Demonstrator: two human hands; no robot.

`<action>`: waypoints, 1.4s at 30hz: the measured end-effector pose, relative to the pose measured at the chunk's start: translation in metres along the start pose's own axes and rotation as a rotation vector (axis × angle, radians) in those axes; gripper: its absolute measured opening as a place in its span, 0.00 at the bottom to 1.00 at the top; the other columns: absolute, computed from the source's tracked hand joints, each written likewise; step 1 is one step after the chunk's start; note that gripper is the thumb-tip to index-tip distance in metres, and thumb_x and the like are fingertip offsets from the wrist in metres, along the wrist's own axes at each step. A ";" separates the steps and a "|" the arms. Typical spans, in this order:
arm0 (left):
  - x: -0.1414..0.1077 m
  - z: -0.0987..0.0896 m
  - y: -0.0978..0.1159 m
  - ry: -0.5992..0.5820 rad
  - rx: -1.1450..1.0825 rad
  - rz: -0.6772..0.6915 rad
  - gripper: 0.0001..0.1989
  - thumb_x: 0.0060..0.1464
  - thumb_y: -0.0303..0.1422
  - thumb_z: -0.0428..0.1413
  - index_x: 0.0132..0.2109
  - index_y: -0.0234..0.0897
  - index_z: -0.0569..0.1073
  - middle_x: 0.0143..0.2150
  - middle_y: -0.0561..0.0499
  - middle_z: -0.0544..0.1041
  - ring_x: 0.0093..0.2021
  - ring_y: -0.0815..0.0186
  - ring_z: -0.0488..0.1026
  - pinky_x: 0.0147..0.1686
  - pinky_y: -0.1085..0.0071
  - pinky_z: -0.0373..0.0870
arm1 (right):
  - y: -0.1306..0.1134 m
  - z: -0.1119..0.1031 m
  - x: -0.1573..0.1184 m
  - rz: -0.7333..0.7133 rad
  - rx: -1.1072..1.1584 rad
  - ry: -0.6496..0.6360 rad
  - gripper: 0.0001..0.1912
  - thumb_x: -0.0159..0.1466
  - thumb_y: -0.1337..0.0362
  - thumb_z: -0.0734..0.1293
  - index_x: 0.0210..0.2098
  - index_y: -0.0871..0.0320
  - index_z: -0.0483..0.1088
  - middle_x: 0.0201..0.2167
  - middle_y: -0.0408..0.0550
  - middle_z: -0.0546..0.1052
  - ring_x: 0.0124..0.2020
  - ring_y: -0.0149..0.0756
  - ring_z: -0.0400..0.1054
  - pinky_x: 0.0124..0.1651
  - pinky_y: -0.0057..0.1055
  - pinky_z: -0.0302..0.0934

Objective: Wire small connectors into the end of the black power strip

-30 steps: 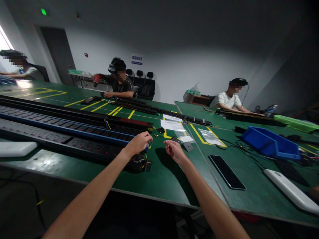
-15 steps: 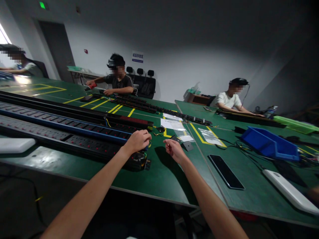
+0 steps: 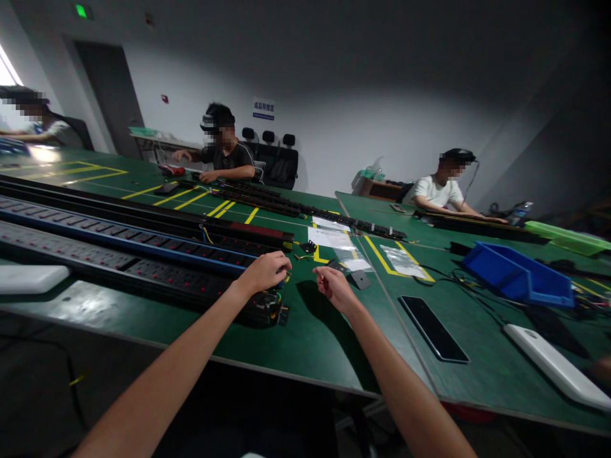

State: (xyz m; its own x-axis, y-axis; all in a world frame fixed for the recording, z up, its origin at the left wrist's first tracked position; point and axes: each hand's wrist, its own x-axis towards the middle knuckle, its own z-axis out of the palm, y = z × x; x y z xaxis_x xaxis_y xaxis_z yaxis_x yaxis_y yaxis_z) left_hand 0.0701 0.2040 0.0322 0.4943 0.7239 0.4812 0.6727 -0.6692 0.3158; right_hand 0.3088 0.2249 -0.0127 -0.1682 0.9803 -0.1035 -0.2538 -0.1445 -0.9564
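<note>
From where I stood, the blue-edged socket strip [image 3: 138,235] lay lengthwise on the green table [image 3: 296,362], its near end reaching the person's left hand [image 3: 264,272]. That hand was curled over the strip's end, palm down; the fingers hid whatever was under them, so I could not tell whether they gripped the casing, a wire or nothing. The right hand [image 3: 334,286] was beyond the strip's end, to its right, thumb and fingertips drawn together in a pinch, with no part showing between them.

In front of the blue-edged strip, and alongside it, lay a black socket strip [image 3: 165,275], with loose wires [image 3: 273,305] at its right end. Past the landmark strip's end, just beside the right hand, lay a grey metal plate [image 3: 359,279].

To my eye, good work there called for the left hand to steady the strip's end without leaning on any wiring, and for the right to use fingertips only, coming in from the open side. Dragging either strip sideways could have snagged or bent the exposed wires.
</note>
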 end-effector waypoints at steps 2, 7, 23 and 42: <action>0.000 0.000 0.000 -0.001 -0.006 0.003 0.10 0.56 0.25 0.53 0.41 0.39 0.78 0.42 0.48 0.77 0.42 0.63 0.75 0.44 0.70 0.69 | 0.000 0.000 0.000 0.000 -0.003 0.001 0.15 0.49 0.57 0.77 0.29 0.61 0.76 0.19 0.40 0.68 0.18 0.22 0.57 0.18 0.20 0.51; 0.002 0.002 -0.003 -0.006 0.051 0.038 0.10 0.58 0.25 0.53 0.42 0.39 0.77 0.42 0.49 0.78 0.45 0.63 0.74 0.48 0.69 0.69 | 0.000 0.000 0.000 -0.001 -0.001 -0.005 0.16 0.49 0.56 0.77 0.30 0.61 0.75 0.18 0.39 0.68 0.18 0.22 0.58 0.18 0.21 0.50; 0.004 0.001 -0.001 -0.032 0.192 0.017 0.07 0.62 0.29 0.53 0.43 0.39 0.76 0.42 0.50 0.80 0.45 0.61 0.72 0.48 0.66 0.66 | 0.003 -0.002 0.002 -0.011 -0.007 -0.011 0.17 0.49 0.55 0.77 0.30 0.62 0.76 0.19 0.40 0.69 0.18 0.22 0.58 0.18 0.20 0.50; 0.003 0.003 0.001 -0.029 0.295 -0.086 0.10 0.63 0.36 0.51 0.42 0.43 0.77 0.38 0.50 0.79 0.42 0.59 0.73 0.46 0.64 0.65 | 0.002 -0.001 0.002 -0.006 -0.028 -0.013 0.17 0.49 0.56 0.77 0.30 0.62 0.76 0.19 0.40 0.68 0.18 0.22 0.59 0.19 0.20 0.51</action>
State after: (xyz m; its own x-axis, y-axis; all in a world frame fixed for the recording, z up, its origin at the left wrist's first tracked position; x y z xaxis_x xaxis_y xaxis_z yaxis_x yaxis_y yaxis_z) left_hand 0.0732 0.2059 0.0313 0.4412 0.7832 0.4381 0.8415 -0.5307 0.1011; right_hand 0.3085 0.2264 -0.0152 -0.1792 0.9793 -0.0942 -0.2282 -0.1345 -0.9643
